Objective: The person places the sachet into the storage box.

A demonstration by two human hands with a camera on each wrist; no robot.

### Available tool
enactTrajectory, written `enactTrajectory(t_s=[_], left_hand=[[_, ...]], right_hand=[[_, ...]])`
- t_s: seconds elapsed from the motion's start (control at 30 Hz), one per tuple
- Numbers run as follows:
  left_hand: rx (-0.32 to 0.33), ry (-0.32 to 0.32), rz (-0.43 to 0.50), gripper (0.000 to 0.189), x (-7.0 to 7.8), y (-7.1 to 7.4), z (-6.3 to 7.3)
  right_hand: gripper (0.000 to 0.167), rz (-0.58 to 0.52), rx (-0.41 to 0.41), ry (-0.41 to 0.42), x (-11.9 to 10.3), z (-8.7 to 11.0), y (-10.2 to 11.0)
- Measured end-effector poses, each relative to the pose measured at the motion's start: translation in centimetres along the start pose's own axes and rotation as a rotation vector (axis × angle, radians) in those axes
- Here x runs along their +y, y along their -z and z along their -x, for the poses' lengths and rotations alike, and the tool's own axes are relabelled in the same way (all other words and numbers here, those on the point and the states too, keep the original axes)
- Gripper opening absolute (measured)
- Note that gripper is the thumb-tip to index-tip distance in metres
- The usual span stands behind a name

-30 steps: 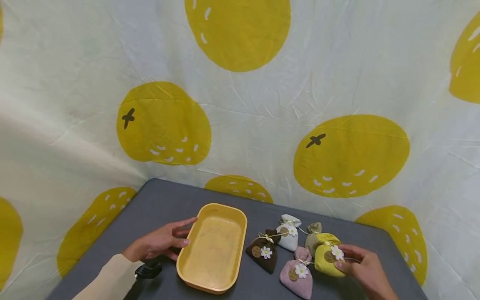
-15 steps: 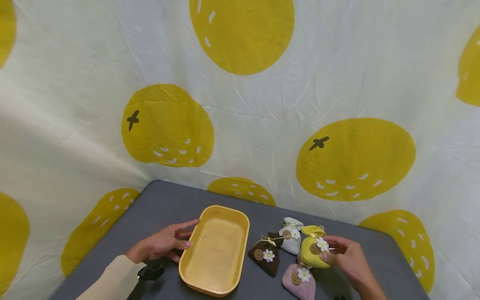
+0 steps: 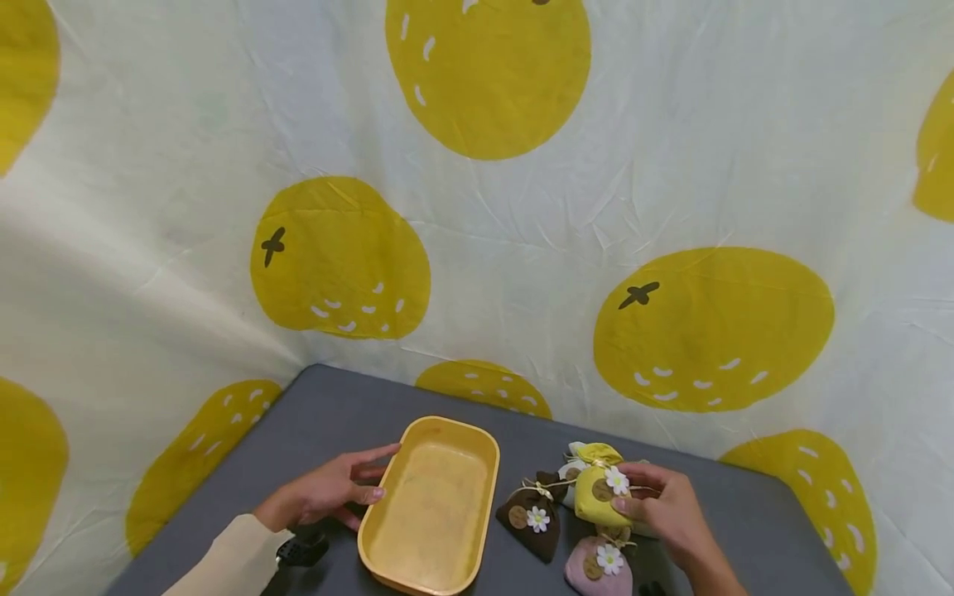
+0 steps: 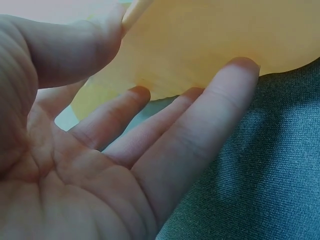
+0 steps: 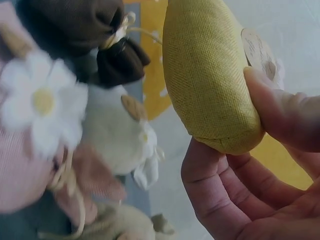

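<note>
In the head view, my left hand (image 3: 335,488) is at the left side of a yellow rectangular tray (image 3: 489,505), its thumb at the rim. The left wrist view shows nearly straight fingers (image 4: 187,135) touching the outer wall. My right hand (image 3: 667,513) pinches a small yellow cloth pouch (image 3: 592,495) with a white flower and a round brown tag, thumb on one face and fingers behind. It is held up over the other pouches: a brown one (image 3: 538,542), a pink one (image 3: 589,571), a partly hidden white one (image 3: 570,499), and a beige one (image 5: 117,220).
A dark grey cloth-covered table (image 3: 358,406) carries everything. Behind and beside it hangs a white curtain (image 3: 514,273) printed with large yellow fruit. A black strapped device (image 3: 301,549) sits at the left wrist.
My right hand has lifted the yellow pouch and carried it left, from beside the beige pouch to over the white one. My left hand keeps its place at the tray.
</note>
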State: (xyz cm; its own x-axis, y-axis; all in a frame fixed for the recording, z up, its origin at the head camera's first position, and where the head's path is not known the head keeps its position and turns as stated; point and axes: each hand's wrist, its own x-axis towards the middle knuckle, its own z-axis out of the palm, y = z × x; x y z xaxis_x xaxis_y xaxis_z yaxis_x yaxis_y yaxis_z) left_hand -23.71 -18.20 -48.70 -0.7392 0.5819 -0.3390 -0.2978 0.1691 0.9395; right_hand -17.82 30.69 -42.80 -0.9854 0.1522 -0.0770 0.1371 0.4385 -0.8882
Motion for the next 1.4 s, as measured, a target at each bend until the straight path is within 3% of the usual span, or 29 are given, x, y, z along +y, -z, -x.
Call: enactTrajectory(t_s=[0.33,0.8,1.4], left_hand=[[-0.001,-0.010,0.007,0.082,-0.2,0.0,0.0],[0.026,0.004,-0.017,0.084,-0.2,-0.1,-0.2],[0.029,-0.007,-0.013,0.085,0.0,-0.1,-0.1]], right_hand=[[0.054,0.008,0.010,-0.017,-1.4,-0.7,-2.5],[0.052,-0.135,-0.006,0.076,-4.2,-1.8,-6.8],[0.048,-0.213,-0.052,0.180,-7.2,-3.2,-11.8]])
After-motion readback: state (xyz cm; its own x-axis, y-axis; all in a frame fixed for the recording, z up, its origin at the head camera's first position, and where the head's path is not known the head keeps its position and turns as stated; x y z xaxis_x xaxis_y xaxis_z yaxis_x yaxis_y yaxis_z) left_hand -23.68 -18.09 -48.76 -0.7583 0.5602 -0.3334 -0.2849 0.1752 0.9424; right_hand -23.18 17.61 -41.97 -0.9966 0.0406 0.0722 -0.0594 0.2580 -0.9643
